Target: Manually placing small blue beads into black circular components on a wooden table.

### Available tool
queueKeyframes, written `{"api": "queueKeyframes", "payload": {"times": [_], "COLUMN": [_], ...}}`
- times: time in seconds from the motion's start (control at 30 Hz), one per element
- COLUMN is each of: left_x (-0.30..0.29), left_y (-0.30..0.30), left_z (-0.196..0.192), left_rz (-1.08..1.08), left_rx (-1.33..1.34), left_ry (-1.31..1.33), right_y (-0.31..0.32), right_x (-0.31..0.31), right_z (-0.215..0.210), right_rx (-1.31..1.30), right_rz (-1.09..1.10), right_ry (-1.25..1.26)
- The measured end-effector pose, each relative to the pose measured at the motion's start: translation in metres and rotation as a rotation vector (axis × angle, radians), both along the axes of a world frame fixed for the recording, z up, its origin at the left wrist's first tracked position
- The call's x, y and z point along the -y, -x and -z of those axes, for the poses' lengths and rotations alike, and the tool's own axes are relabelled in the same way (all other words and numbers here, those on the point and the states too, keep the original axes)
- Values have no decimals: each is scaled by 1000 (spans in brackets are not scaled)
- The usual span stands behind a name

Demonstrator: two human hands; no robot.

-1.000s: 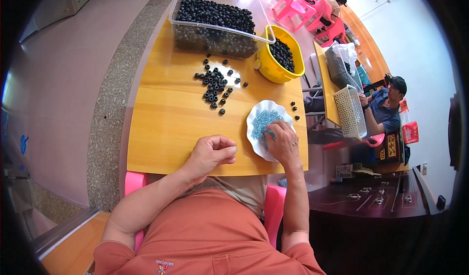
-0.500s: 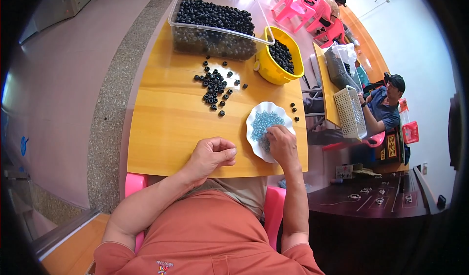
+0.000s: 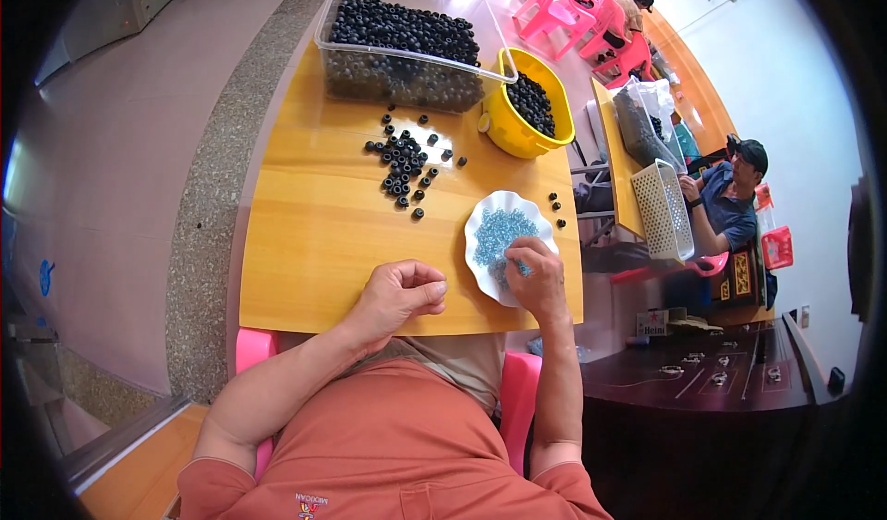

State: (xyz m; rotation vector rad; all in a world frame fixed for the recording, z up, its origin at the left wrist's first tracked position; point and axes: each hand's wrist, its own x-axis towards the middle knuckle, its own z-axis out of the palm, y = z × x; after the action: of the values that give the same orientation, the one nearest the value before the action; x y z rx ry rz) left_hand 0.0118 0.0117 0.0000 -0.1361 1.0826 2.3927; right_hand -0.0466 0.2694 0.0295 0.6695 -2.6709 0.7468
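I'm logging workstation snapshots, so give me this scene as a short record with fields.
Left hand: over the near part of the table, fingers curled; anything held is too small to tell
Right hand: fingers at the light-blue beads in the white scalloped plate
Loose black beads: cluster mid-table, three near the right edge
Containers: clear bin and yellow bucket, both holding black beads
Background: another person at a table to the right
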Motion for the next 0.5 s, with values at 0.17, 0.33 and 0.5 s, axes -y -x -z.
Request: {"api": "queueKeyframes", "payload": {"times": [0.17, 0.33, 0.5], "left_x": [-1, -2, -3], "left_y": [0, -3, -4], "left_z": [0, -1, 2], "left_rz": [6, 13, 22], "left_rx": [-5, 8, -14], "left_ry": [1, 21, 17], "right_y": [0, 1, 0], "right_x": [1, 1, -2], "right_z": [-2, -6, -5], "right_rx": [-16, -55, -104], "right_rz": [-20, -7, 18], "right_ry": [7, 25, 29]}}
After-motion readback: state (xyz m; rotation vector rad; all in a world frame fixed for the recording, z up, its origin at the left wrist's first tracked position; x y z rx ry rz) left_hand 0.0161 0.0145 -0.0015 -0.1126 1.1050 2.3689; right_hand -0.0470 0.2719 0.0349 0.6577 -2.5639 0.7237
